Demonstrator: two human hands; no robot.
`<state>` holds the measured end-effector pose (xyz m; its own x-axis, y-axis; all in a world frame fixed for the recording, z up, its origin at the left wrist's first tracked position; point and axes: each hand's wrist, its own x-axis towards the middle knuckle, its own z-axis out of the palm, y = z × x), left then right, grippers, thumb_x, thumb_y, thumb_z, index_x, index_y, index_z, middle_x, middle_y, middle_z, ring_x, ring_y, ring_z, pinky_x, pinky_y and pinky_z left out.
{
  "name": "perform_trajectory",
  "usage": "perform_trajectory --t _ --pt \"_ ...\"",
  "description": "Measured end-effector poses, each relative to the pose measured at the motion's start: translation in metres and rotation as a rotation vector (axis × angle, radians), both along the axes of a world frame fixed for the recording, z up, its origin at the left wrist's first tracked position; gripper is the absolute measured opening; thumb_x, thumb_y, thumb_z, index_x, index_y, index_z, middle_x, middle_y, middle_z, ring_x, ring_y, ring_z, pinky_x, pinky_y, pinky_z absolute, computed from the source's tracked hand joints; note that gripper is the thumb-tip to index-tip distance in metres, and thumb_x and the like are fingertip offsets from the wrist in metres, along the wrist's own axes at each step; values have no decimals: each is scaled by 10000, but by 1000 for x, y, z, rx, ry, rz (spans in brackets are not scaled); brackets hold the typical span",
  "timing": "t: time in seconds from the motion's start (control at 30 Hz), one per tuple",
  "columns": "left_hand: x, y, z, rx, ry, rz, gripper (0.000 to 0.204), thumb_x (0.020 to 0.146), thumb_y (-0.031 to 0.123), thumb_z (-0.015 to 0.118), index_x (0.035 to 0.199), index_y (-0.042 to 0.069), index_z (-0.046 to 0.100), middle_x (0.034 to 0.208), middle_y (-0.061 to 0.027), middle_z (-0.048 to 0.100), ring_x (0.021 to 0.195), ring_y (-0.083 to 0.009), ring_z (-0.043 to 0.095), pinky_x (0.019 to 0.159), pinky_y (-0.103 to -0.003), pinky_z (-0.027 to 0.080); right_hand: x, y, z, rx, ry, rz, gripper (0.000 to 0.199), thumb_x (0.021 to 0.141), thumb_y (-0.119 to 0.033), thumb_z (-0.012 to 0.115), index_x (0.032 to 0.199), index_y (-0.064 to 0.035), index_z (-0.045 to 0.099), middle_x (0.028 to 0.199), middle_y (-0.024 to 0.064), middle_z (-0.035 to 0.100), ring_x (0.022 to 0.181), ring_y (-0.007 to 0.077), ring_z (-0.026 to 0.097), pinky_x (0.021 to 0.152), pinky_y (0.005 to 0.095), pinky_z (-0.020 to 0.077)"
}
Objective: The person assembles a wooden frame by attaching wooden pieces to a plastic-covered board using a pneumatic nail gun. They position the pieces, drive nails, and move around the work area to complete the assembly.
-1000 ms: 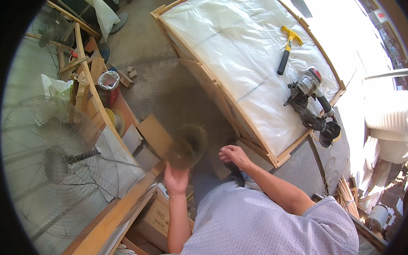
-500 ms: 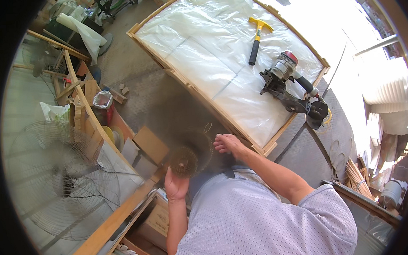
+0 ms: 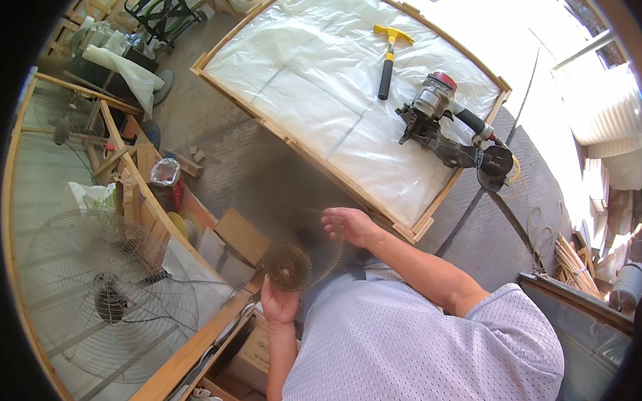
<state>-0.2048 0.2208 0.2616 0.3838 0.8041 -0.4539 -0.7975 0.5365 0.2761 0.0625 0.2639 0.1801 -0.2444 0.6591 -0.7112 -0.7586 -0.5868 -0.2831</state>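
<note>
Coppery, one nail coil is clamped in left hand fingers; right hand, fingers apart, touches its loose strip. One hammer and one nail gun lie on the frame's right part.

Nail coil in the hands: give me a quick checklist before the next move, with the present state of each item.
1. Nail coil held by left hand: ok.
2. Right hand on the loose outer strip: cannot tell, blurred.
3. Coil wound tight: not ok, outer turn hangs loose.
4. Nail gun lying flat on the plastic-covered frame: ok.
5. Hammer apart from the gun: ok.
</note>
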Motion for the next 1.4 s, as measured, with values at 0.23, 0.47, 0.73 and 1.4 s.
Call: perform_trajectory --t 0.23,0.47,0.73,1.4 --pt "8 -3 2 -12 -27 6 474 960 243 555 1377 27 491 1401 -147 520 1290 -311 477 1139 -501 319 -4 -3 -11 -84 301 -54 159 957 -166 596 1051 -47 645 926 57 683 798 154 656 673 293 548" --pt "16 3 -6 -34 -56 -29 541 951 279 570 1416 33 443 1434 -147 487 1326 -318 445 1135 -522 320 -22 -11 -7 95 390 134 161 961 -188 602 1041 -54 645 835 15 679 749 131 655 649 274 546" --pt "28 23 10 -30 23 59 382 1016 215 471 1311 -22 521 1343 -148 557 1243 -268 510 1097 -416 374 -27 -33 -1 439 -1342 1255 336 818 -338 664 952 -30 679 967 179 691 895 326 664 807 424 523" --pt "26 26 3 248 960 64 399 965 137 565 1314 -48 503 1241 -111 594 1119 -177 560 970 -300 438 -55 8 121 696 -1009 468 231 855 -182 674 999 -3 695 910 99 684 831 192 660 772 325 524"
